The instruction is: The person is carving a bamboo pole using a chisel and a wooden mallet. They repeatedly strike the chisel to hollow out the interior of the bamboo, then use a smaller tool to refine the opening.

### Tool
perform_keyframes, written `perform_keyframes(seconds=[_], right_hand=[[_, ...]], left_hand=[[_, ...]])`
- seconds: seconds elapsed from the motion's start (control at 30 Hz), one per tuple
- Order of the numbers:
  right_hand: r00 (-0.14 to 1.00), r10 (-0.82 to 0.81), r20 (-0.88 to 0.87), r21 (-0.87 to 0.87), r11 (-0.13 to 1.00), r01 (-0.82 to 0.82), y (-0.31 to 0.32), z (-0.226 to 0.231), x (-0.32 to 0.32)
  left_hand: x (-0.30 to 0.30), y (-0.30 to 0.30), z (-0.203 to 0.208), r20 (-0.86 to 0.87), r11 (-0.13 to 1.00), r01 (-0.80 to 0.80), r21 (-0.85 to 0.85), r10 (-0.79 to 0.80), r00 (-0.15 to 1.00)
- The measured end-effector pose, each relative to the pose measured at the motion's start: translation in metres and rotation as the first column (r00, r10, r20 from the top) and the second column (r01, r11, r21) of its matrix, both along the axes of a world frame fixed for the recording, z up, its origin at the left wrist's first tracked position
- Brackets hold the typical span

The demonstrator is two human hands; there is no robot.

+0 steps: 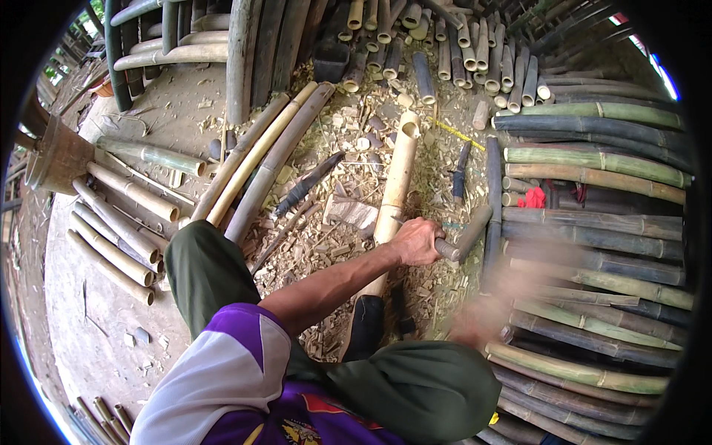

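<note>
A pale bamboo pole [397,178] with a cut, open end runs from between my knees across a chip-covered floor. My left hand [419,241] is closed around a chisel-like tool over the pole; its round dark handle end [446,250] sticks out to the right, while the blade is mostly hidden. A short dark wooden stick [475,231], like a mallet, slants against that handle end. My right hand [512,289] is a motion blur just right of the stick, so its fingers and grip cannot be made out. A dark wrapping [366,326] covers the pole's near end.
Stacked bamboo poles [593,237] line the right side, with a red cloth [532,198] among them. Short cut pieces [463,52] are piled at the back. Several poles [111,256] lie left, near a bucket [61,156]. A dark-wrapped blade [308,184] and a wood block [350,213] rest among the chips.
</note>
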State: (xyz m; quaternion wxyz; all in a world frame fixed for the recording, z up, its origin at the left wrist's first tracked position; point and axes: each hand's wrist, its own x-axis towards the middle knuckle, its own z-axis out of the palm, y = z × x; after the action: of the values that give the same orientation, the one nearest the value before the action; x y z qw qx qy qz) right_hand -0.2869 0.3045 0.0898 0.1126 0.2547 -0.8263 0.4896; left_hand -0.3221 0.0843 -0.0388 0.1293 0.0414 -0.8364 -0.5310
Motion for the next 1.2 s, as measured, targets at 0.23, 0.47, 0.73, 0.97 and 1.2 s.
perform_keyframes(seconds=[0.23,0.47,0.73,0.97,1.2], right_hand=[[0.963,0.037,0.266,-0.100,0.995,-0.010,-0.006,0.028,0.003],[0.996,0.064,0.061,0.057,0.996,-0.067,0.001,-0.044,0.008],[0.926,0.143,0.349,-0.135,0.986,-0.101,0.013,-0.040,0.013],[0.759,0.157,0.632,-0.248,0.969,0.006,0.024,-0.041,0.026],[0.639,0.124,0.759,-0.180,0.983,0.024,0.025,-0.044,0.036]], left_hand=[[0.021,-0.013,-0.009,-0.060,0.999,0.018,-0.046,-0.021,0.998],[0.012,-0.007,-0.009,-0.232,0.992,0.087,-0.093,-0.107,0.967],[-0.040,-0.082,0.039,-0.409,0.978,-0.189,0.083,0.207,0.889],[0.026,0.005,-0.019,-0.330,0.927,0.178,-0.329,-0.290,0.898],[0.045,0.006,-0.026,-0.185,0.911,0.263,-0.317,-0.332,0.925]])
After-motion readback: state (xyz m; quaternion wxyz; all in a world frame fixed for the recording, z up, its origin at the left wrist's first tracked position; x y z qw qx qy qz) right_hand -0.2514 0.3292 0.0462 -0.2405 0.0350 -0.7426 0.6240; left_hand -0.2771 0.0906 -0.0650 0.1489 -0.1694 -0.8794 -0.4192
